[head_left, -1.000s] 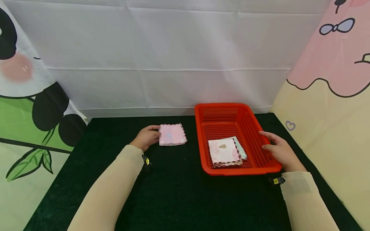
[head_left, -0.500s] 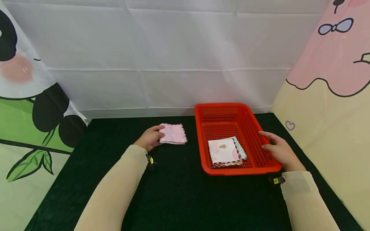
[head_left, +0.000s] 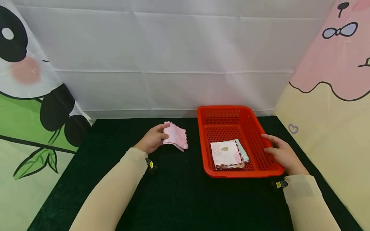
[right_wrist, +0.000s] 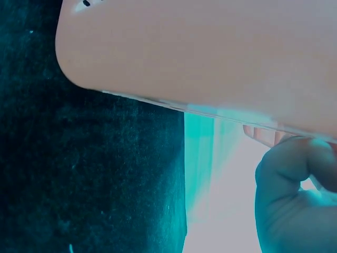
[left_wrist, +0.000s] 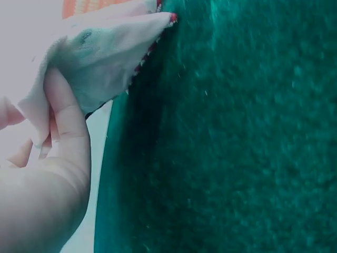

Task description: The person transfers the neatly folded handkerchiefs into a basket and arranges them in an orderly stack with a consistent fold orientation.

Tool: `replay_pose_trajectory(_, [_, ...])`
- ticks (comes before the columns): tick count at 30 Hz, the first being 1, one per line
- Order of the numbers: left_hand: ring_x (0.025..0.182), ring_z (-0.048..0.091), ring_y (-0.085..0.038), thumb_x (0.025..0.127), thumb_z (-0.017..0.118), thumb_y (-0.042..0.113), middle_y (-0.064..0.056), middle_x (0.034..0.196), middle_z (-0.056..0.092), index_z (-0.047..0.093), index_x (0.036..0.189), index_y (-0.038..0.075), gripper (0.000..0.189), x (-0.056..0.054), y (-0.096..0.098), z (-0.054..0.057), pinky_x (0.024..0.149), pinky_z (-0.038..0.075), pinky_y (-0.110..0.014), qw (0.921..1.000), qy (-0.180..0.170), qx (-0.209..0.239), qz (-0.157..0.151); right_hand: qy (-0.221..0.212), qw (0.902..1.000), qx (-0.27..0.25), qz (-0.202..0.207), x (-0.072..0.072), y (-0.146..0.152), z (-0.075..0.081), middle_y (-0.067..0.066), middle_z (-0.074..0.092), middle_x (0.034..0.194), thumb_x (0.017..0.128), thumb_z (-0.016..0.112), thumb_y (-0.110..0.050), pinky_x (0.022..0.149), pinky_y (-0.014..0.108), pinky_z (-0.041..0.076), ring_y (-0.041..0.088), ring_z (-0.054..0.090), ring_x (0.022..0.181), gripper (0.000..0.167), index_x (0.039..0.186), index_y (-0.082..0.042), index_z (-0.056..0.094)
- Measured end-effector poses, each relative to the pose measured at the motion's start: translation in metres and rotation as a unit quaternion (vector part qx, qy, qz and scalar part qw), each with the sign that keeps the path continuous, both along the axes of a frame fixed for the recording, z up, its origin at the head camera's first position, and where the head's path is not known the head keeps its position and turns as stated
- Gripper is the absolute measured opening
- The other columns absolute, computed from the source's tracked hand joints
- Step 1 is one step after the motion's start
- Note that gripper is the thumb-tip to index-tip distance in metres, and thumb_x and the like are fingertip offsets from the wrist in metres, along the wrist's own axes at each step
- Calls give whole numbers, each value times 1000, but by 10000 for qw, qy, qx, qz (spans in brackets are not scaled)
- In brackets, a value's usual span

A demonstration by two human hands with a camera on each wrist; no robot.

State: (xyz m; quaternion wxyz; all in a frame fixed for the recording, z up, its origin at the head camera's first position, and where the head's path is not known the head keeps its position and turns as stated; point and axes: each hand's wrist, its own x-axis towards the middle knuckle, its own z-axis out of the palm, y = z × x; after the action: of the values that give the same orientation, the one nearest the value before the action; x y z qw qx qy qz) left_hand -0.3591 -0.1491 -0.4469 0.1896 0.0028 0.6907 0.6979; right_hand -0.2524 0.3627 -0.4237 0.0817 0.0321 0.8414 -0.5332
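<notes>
i watch from my remote place, and i take the red basket (head_left: 245, 174) as my landmark. at the far left of the red basket, a cloth wall with a panda print (head_left: 26, 73) hangs beside the dark green table (head_left: 173, 195). nearer, to the left of the red basket and apart from it, is my left hand (head_left: 152, 138). it pinches the left edge of a folded pink cloth (head_left: 177, 135), with the thumb above and fingers below; the cloth is tilted, and its near right corner hangs low. if this corner touches the table, i cannot tell. inside the red basket, in its near part, lies a folded white cloth (head_left: 225, 153), partly over a pale green cloth (head_left: 243, 152). at the right rim of the red basket is my right hand (head_left: 284, 154), with the tips of forefinger and thumb laid on it; whether it grips, i cannot tell. further right of the red basket stands a pink and cream wall (head_left: 326, 112).
</notes>
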Motion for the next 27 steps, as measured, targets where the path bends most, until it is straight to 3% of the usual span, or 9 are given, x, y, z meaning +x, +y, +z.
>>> replay_pose_trajectory(5, [134,43,-31,101,57,-3,-5,166,28,44,157,18,61,8,1,6,114,40,-47,9999,134,13,-85,34,10000,23,-8,2,0,-1,21,36,159,106,52,-13,87,28,56,37,51,126,59,163,-19,34])
replay_pose_trajectory(12, [132,47,-31,101,59,-2,-5,158,37,47,154,19,58,14,-2,9,108,48,-42,9995,177,266,69,136,9999,-15,37,2,0,-2,23,34,160,106,51,-9,86,26,55,36,47,128,59,162,-17,34])
replay_pose_trajectory(19, [136,42,-32,102,55,-5,-8,162,32,44,156,16,59,24,-3,16,107,48,-41,9983,364,452,16,141,9999,-47,15,1,0,-3,22,35,160,106,51,-10,87,26,56,37,48,128,60,162,-17,34])
replay_pose_trajectory(27, [136,42,-32,101,58,-4,-5,161,33,47,154,18,58,31,-2,22,103,51,-35,9980,344,521,64,170,9998,-54,17,2,-1,-2,22,36,159,106,51,-10,87,27,56,36,49,127,59,162,-16,34])
